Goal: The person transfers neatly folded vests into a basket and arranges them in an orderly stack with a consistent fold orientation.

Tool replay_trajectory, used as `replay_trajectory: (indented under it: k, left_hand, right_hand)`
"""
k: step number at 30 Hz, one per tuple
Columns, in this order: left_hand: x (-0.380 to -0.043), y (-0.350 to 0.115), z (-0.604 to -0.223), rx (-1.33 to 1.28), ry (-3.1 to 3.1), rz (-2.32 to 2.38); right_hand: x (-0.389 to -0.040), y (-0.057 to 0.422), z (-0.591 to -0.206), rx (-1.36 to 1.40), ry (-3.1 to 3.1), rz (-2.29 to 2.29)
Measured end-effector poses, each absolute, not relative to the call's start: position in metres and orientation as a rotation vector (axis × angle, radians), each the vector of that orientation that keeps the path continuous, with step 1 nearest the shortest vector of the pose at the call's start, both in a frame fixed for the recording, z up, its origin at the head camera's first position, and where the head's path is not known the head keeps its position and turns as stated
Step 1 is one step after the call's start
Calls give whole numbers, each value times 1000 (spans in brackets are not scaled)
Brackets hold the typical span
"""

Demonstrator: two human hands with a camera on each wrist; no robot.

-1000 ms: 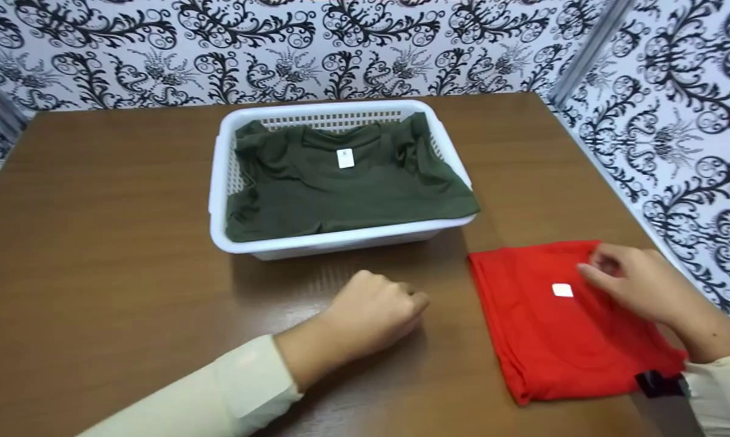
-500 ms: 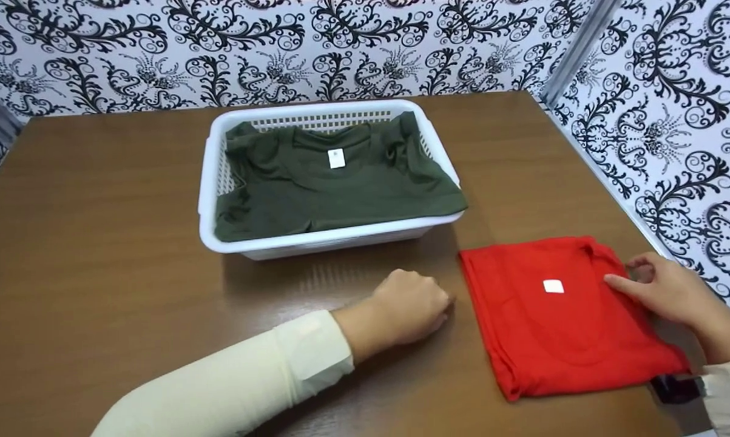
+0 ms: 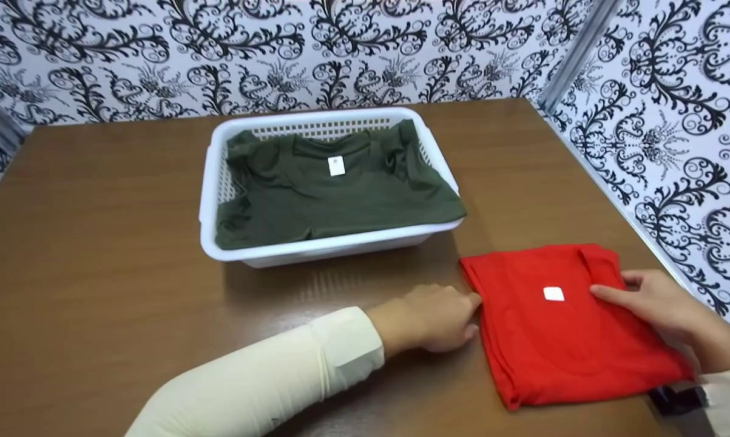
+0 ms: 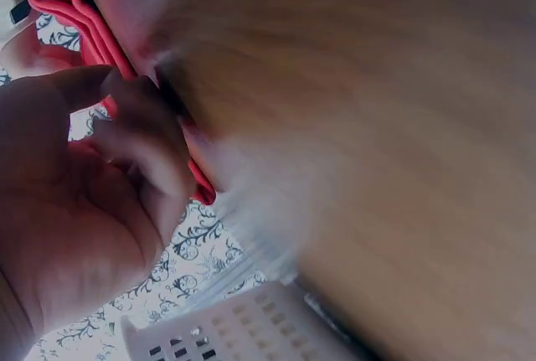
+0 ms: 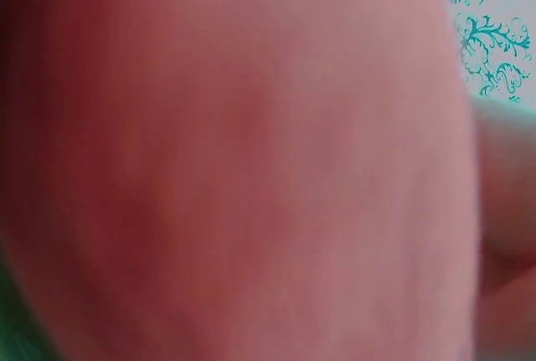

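A folded red T-shirt (image 3: 540, 340) with a white label (image 3: 553, 294) lies on the table at right in the head view. At its left edge is my left hand (image 3: 434, 317), fingers bent loosely and index fingertip touching the fold. The left wrist view shows that hand (image 4: 92, 185) beside the red cloth (image 4: 92, 30), with thumb and fingers apart. My right hand (image 3: 665, 303) pinches the shirt's right edge, thumb on top and the other fingers mostly hidden beneath. Blurred skin of the right hand (image 5: 268, 160) fills most of the right wrist view.
A white plastic basket (image 3: 340, 244) stands behind the left hand, holding a dark green T-shirt (image 3: 340, 197) with a white label. The brown table (image 3: 98, 255) meets patterned walls (image 3: 280, 67) at the back and right. A black wrist strap (image 3: 677, 400) sits at the right cuff.
My left hand has moved right across the table to the red T-shirt's left edge, its fingers loosening. My right hand has shifted to the shirt's right edge and taken hold there.
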State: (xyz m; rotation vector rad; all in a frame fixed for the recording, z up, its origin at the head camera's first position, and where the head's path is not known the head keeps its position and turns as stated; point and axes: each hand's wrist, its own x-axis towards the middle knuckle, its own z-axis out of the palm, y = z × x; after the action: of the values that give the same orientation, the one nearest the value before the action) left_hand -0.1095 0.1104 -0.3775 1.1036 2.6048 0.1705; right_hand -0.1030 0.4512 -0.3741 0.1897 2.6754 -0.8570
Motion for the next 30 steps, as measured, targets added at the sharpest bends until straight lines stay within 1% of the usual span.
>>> replay_trajectory:
  k: [4, 11, 18, 22, 25, 30]
  left_hand:
    - [-110, 123, -378, 1025, 2558, 360]
    - [-117, 139, -373, 789, 2513, 775]
    - [-126, 144, -375, 384, 2261, 1260]
    - [-129, 145, -378, 190, 2162, 1370]
    - [-128, 148, -379, 163, 2178, 1346]
    - [-122, 151, -379, 253, 2230, 1312]
  right_hand:
    - [-99, 442, -376, 218, 2581, -989]
    - [-96, 428, -376, 134, 2610, -984]
    - [-97, 413, -380, 72, 2605, -1038]
    - [-97, 405, -382, 45, 2513, -1147]
    - [-96, 400, -383, 31, 2398, -1266]
    - [-92, 394, -386, -32, 2305, -1383]
